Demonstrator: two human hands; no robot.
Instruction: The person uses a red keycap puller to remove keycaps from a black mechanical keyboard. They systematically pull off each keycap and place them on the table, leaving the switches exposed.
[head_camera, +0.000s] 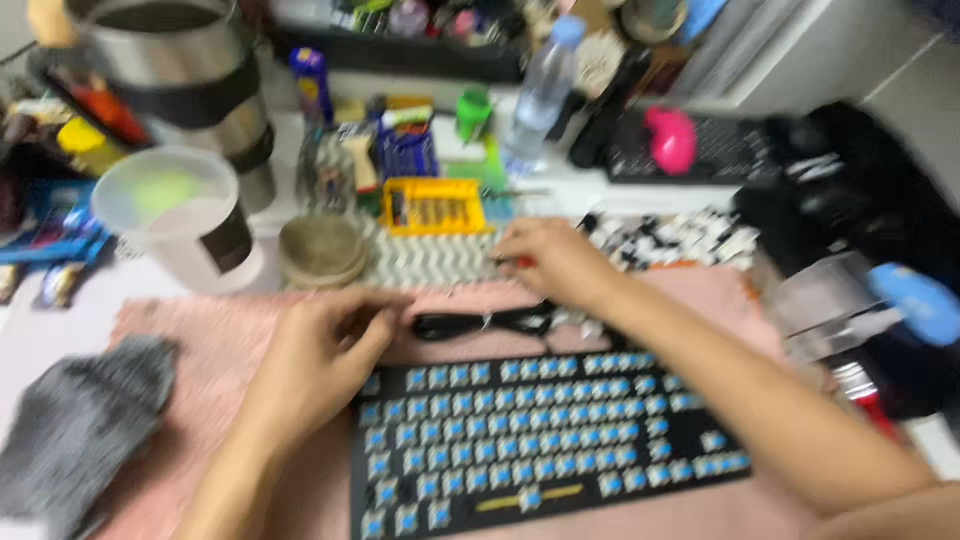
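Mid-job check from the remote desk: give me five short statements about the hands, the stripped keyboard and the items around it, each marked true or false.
1. The black keyboard with bare blue switches has all its keycaps on. False: the switches are exposed, no caps fitted.
2. The left hand is at the keyboard's upper left corner. True.
3. The right hand rests on the pink computer mouse. False: the mouse lies further back, untouched.
4. A pair of black-framed glasses lies on the pink cloth mat just above the keyboard. True.
5. The clear plastic water bottle with a blue cap lies on its side. False: it stands upright.
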